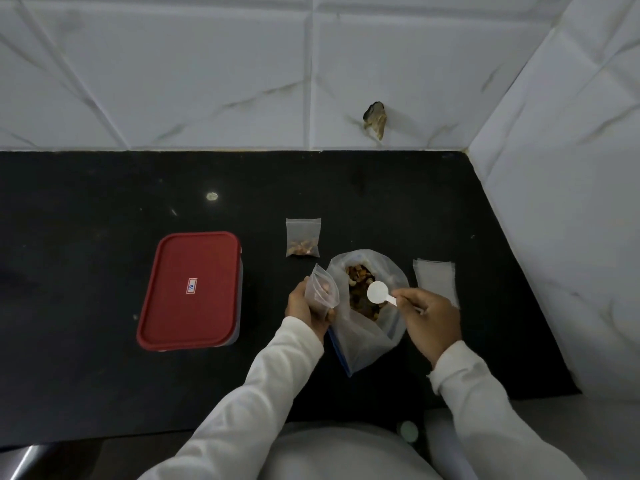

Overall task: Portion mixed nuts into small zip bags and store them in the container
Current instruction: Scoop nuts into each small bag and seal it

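A large clear bag of mixed nuts (363, 327) stands open on the black counter (104, 393). My left hand (304, 308) holds a small zip bag (322, 289) upright at its left side, mouth open, a few nuts inside. My right hand (429, 318) grips the handle of a white scoop (377, 292), whose bowl hovers over the nuts in the big bag. A filled small zip bag (303, 237) lies flat behind. Empty small zip bags (436, 278) are stacked to the right, partly behind my right hand. The container with the red lid (190, 289) sits shut at the left.
White tiled walls rise behind the counter and close on the right (554, 202). A chipped hole (375, 123) marks the back wall. The counter's front edge runs just below my forearms.
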The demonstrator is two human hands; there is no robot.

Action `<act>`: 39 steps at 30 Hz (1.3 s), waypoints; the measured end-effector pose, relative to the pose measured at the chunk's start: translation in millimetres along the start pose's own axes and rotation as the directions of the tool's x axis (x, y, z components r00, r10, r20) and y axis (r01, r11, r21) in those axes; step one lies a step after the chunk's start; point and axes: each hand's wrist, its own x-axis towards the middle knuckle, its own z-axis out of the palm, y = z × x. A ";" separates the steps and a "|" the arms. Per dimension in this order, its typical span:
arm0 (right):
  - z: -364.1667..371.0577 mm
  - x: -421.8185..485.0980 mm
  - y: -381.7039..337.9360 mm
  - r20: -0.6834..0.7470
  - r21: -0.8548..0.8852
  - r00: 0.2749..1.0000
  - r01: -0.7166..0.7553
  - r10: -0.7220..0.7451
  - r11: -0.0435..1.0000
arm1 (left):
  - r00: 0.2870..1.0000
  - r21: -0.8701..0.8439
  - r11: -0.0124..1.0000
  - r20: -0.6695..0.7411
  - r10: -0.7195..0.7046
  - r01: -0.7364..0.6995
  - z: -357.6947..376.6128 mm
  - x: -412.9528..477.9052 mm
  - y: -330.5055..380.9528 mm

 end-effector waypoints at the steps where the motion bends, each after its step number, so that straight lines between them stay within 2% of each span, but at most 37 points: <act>1: 2.9 0.7 4.1 0.005 -0.026 1.000 0.012 -0.012 1.000 | 1.000 -0.004 1.000 -0.005 -0.004 0.004 -1.2 -0.4 -0.3; 7: 18.3 -1.7 17.2 0.090 -0.123 0.992 0.099 -0.088 0.987 | 1.000 0.002 1.000 -0.030 0.005 -0.005 -2.7 -5.9 -1.1; 9: 21.6 -3.1 20.6 0.043 -0.242 0.987 0.162 -0.157 0.957 | 0.998 0.022 0.999 -0.040 0.042 -0.041 -2.1 -8.4 -0.2; 11: 22.5 -8.2 13.9 -0.073 -0.305 0.961 0.234 -0.268 0.923 | 0.998 0.009 1.000 -0.068 0.019 -0.019 -2.5 -10.8 4.5; 13: 23.0 -17.4 -6.0 -0.111 -0.237 0.891 0.406 -0.440 0.882 | 0.993 0.005 1.000 -0.115 0.021 -0.020 -2.9 -10.2 9.0; 16: 30.8 -28.6 -41.2 0.013 -0.106 0.828 0.558 -0.560 0.823 | 0.981 0.071 0.996 -0.179 0.072 -0.061 -2.7 -7.3 12.2; 19: 45.5 -24.1 -55.1 0.104 -0.115 0.839 0.543 -0.534 0.832 | 0.973 0.095 0.992 -0.206 0.103 -0.085 -2.0 -8.5 14.7; 26: 52.1 -7.0 -60.2 0.128 -0.136 0.867 0.497 -0.482 0.857 | 0.956 0.124 0.980 -0.232 0.181 -0.155 -0.9 -12.6 20.7; 31: 42.0 3.5 -73.5 0.148 -0.156 0.871 0.488 -0.468 0.859 | 0.922 0.160 0.941 -0.207 0.326 -0.297 -5.5 -13.2 19.8; 33: 34.6 4.8 -85.2 0.146 -0.119 0.859 0.508 -0.491 0.853 | 0.923 0.177 0.930 -0.159 0.350 -0.322 -2.8 -20.2 22.3; 35: 24.9 5.2 -98.7 0.162 -0.073 0.840 0.534 -0.518 0.842 | 0.901 0.230 0.883 -0.044 0.431 -0.410 -1.8 -31.0 27.5; 37: 14.7 7.2 -111.0 0.191 -0.037 0.810 0.571 -0.555 0.820 | 0.802 0.336 0.730 0.191 0.565 -0.595 -5.0 -46.2 33.9; 39: 5.9 10.2 -121.7 0.202 -0.011 0.789 0.594 -0.580 0.804 | 0.697 0.373 0.589 0.416 0.584 -0.717 -10.3 -57.4 41.9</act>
